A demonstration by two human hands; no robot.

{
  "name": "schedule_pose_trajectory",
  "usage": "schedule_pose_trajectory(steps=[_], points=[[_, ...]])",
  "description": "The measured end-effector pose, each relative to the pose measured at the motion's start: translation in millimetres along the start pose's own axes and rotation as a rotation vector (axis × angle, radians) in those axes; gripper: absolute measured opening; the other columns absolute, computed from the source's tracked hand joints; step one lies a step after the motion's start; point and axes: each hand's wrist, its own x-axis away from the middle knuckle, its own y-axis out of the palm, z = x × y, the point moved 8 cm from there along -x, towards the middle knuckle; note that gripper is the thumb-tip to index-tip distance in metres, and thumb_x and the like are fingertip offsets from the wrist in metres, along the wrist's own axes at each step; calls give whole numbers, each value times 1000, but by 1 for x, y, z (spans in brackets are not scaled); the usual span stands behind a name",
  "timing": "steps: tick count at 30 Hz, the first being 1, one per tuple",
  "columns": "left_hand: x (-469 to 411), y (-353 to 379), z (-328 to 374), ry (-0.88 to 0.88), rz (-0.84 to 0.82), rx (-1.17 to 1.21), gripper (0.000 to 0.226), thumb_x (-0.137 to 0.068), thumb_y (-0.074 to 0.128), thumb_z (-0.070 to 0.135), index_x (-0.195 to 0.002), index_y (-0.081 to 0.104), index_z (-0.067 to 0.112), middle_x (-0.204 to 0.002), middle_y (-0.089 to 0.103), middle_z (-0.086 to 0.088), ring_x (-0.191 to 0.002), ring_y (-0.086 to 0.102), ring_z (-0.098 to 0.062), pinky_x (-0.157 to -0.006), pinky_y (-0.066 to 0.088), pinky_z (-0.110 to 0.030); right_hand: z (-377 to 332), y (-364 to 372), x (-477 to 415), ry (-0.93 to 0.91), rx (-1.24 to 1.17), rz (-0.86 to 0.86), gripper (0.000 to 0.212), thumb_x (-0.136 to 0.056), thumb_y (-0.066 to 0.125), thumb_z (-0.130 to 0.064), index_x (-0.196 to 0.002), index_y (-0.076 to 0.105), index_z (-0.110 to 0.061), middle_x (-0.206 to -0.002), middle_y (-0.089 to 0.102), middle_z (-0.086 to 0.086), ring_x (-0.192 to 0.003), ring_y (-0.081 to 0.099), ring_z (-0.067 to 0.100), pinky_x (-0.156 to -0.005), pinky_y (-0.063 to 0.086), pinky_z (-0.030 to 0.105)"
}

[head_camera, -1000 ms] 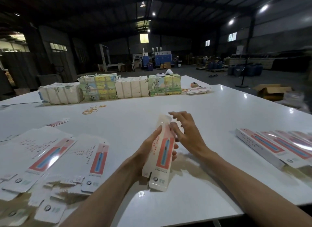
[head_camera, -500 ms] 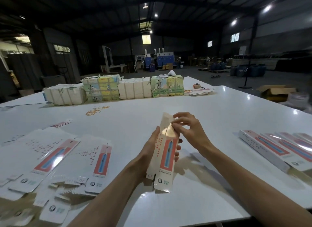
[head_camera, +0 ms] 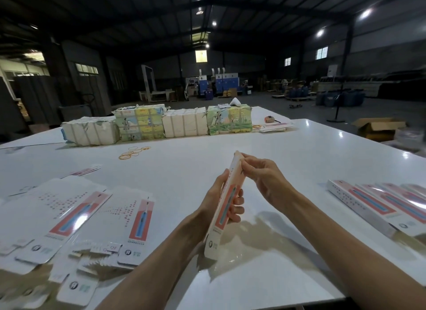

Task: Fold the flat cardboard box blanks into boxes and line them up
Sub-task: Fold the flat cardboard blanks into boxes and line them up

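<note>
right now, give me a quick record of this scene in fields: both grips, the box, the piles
left grip: holds the box round its middle, box standing tilted
right grip: pinches the box's top end
blanks: flat, spread on the left of the table
finished boxes: row at the right
rubber bands: loose, farther out
bundles: lined along the far edge

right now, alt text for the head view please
A person's left hand grips a half-folded box at a white table while the right hand pinches its top end. Flat blanks lie at left, finished boxes in a row at right.
</note>
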Motion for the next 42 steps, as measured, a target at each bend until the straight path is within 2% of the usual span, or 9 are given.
schedule_pose_trajectory(steps=[3, 8, 13, 18, 21, 28, 32, 37, 42], points=[[-1, -1, -1, 33, -7, 192, 65, -97, 37, 73, -90, 50, 10, -70, 48, -5, -49, 47, -12, -48, 46, -21, 1, 8, 5, -38, 9, 50, 32, -97, 70, -21, -119, 70, 2, -138, 67, 1, -131, 61, 27, -117, 45, 48], [1, -21, 6, 145, -26, 363, 69, -98, 43, 71, -114, 56, 6, -76, 53, -9, -59, 53, -15, -54, 51, -26, 14, 34, 22, -28, 167, -33, 54, -99, 70, -35, -147, 45, -41, -120, 74, 0, -114, 71, 21, -100, 59, 40], [6, -25, 3, 173, 80, 99, 83, -93, 41, 84, -122, 71, 13, -92, 70, -21, -78, 74, -33, -69, 62, -39, 9, 36, 25, -79, 153, -41, 61, -97, 73, -37, -149, 42, -45, -106, 77, 3, -108, 75, 25, -96, 60, 43], [12, -42, 25, 453, 386, -191, 48, -103, 45, 66, -146, 28, 55, -122, 71, -7, -93, 79, -33, -72, 67, -41, 8, 28, 22, -79, 204, -49, 60, -98, 71, -34, -151, 44, -40, -98, 75, 8, -108, 75, 26, -100, 56, 45], [16, -36, 36, 575, 358, -331, 45, -101, 42, 68, -145, 32, 69, -145, 59, 7, -107, 77, -27, -81, 66, -48, 7, 24, 20, -71, 230, -46, 61, -95, 73, -41, -150, 45, -43, -98, 74, 6, -109, 74, 24, -94, 59, 36], [8, -15, 27, 465, 211, -282, 95, -71, 89, 34, -133, 25, 67, -133, 54, 9, -102, 76, -16, -71, 62, -28, 10, 24, 20, -18, 236, -99, 57, -93, 75, -42, -145, 53, -45, -102, 70, 7, -105, 75, 26, -78, 64, 36], [7, -20, 18, 399, 190, -221, 97, -71, 87, 22, -139, 26, 54, -126, 62, -8, -96, 79, -23, -70, 63, -31, 17, 27, 21, 15, 236, -141, 39, -97, 73, -34, -134, 62, -34, -104, 67, 13, -102, 75, 26, -75, 63, 34], [2, -29, 8, 303, 193, -271, 95, -72, 81, 18, -147, 27, 42, -93, 77, 0, -81, 79, -24, -66, 61, -29, 29, 24, 19, 57, 310, -138, 32, -99, 71, -38, -128, 62, -31, -107, 67, 10, -103, 74, 21, -74, 64, 33], [-5, -27, 2, 281, 116, -136, 95, -74, 90, 12, -135, 34, 59, -124, 69, -12, -103, 77, -42, -79, 65, -44, 28, 9, 11, 20, 278, 41, 35, -107, 51, -50, -139, 52, -35, -99, 77, -1, -97, 74, 18, -84, 62, 29]])
